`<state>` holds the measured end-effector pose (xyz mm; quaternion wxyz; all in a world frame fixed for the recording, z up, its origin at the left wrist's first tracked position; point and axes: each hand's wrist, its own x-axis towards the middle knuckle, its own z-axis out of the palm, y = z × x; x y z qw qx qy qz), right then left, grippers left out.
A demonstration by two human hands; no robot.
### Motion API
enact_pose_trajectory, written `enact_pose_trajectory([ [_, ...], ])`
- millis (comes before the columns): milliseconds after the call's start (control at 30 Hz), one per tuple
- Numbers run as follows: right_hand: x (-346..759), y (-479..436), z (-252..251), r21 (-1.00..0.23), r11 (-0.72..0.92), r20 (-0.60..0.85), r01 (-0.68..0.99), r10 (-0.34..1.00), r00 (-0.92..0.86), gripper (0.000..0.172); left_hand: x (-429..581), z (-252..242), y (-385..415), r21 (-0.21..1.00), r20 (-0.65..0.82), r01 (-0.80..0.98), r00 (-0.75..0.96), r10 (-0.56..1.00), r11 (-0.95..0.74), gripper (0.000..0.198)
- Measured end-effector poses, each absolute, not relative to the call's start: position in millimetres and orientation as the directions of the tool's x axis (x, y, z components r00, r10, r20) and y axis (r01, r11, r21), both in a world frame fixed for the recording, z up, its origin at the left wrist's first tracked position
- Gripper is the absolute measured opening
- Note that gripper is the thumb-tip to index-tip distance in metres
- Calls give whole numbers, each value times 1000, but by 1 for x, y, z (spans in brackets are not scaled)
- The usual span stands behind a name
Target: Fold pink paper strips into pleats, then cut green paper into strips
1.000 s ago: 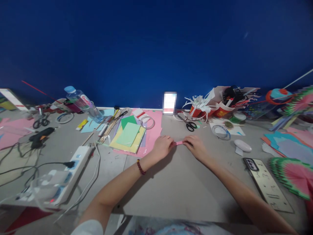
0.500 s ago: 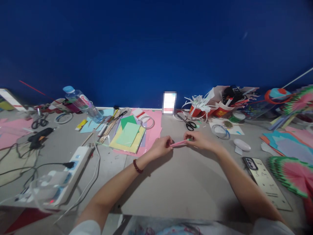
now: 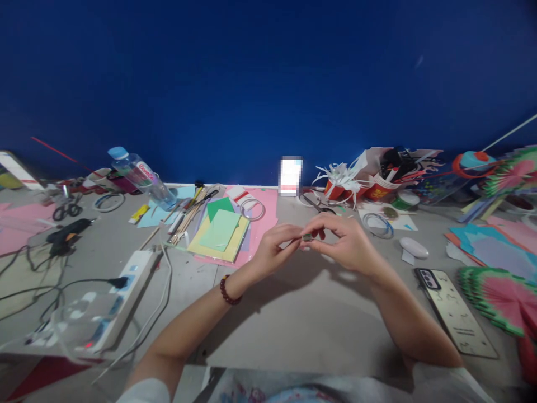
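My left hand (image 3: pixel 274 246) and my right hand (image 3: pixel 346 239) meet above the middle of the table, fingertips touching. Between them is a small folded paper strip (image 3: pixel 307 237), mostly covered by the fingers. Its green end shows at the right fingertips, with a bit of pink near it. Both hands are closed in a pinch on the strip. A beaded bracelet (image 3: pixel 230 290) circles my left wrist. Left of the left hand lie a light green paper sheet (image 3: pixel 220 230) and a darker green one on a yellow pack. Black scissors (image 3: pixel 325 210) lie behind my right hand, partly hidden.
At left are a power strip (image 3: pixel 123 296) with cables, a glue gun (image 3: pixel 69 235) and a tilted water bottle (image 3: pixel 145 178). To the right lie a phone (image 3: pixel 457 313), a white mouse (image 3: pixel 414 248) and green-and-pink paper fans (image 3: pixel 501 296). Red paper cups (image 3: pixel 380 190) stand behind.
My hands have come together; earlier they stretched the pink strip out between them. My right hand moved left and turned, now covering part of the scissors. Little of the strip shows now.
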<state>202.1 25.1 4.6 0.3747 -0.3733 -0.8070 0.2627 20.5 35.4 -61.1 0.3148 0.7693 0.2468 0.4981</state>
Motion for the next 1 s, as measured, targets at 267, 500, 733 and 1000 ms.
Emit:
enact_pose_trajectory([
  [267, 199, 19, 0, -685, 650, 533, 328, 754, -383, 7, 17, -62, 37, 647, 681, 130, 344, 646, -752, 16],
  [500, 198, 17, -1, -652, 705, 601, 279, 705, -378, 10, 19, -64, 34, 595, 732, 147, 307, 608, -790, 13],
  [733, 201, 16, -4, -640, 707, 592, 301, 703, -394, 12, 20, -60, 29, 522, 800, 139, 262, 540, -841, 11],
  [1000, 199, 15, 2, -600, 741, 626, 302, 670, -398, 17, 17, -51, 28, 461, 827, 190, 263, 497, -867, 10],
])
